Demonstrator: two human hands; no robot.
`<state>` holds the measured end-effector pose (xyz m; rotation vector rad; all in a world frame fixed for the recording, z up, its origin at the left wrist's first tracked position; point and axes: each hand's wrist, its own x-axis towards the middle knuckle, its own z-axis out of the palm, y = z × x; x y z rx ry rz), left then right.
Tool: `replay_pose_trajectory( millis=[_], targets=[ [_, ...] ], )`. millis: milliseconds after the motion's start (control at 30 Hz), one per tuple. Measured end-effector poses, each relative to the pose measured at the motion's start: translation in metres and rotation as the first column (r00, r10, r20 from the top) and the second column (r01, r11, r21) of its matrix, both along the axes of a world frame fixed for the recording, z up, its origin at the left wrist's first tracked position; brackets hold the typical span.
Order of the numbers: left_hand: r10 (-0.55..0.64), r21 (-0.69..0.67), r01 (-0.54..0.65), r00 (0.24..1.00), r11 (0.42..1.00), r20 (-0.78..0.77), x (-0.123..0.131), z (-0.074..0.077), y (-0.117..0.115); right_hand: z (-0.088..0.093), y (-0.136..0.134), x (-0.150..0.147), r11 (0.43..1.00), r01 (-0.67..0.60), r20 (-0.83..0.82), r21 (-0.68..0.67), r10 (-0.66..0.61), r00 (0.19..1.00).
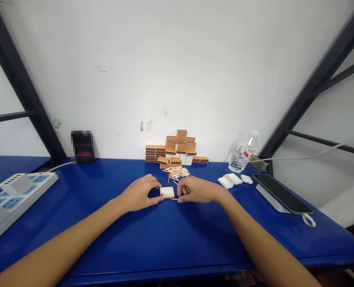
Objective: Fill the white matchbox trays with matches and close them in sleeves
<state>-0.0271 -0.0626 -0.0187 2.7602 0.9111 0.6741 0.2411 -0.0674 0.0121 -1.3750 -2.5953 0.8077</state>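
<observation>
My left hand (141, 193) steadies a small white matchbox tray (167, 191) at its left end, between thumb and fingers. A few red-tipped matches lie inside along the tray's near side. Close to the tray's right end, my right hand (199, 189) is closed in a pinch on a match (173, 199), whose red head points left toward the tray. Just behind both hands is a loose pile of matches (178, 172), with a few strays in front of it. Brown and orange matchboxes (181, 140) are stacked against the wall beyond the pile.
White trays (229, 180) and a white case (246, 179) lie to the right, near a water bottle (243, 153) and a phone (281, 193) on a stand. A power strip (24, 199) occupies the left side; a dark pixelated object (83, 146) stands by the wall.
</observation>
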Motion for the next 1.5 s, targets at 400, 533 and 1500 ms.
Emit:
replay_pose_trajectory(
  millis=[400,533,1500],
  targets=[
    [0.009,-0.006,-0.009,0.999,1.000,-0.031,0.001,0.003,-0.001,0.002,-0.005,-0.017,0.973,-0.008,-0.171,0.230,0.048,0.984],
    [0.011,-0.008,-0.011,1.000,1.000,-0.016,0.002,0.003,-0.001,0.002,0.003,-0.009,0.944,0.093,-0.152,0.317,-0.046,0.987],
    [0.002,0.021,-0.001,0.999,1.000,-0.034,0.001,0.001,0.002,-0.005,0.026,0.022,0.861,0.291,-0.024,0.416,-0.310,0.950]
  ],
)
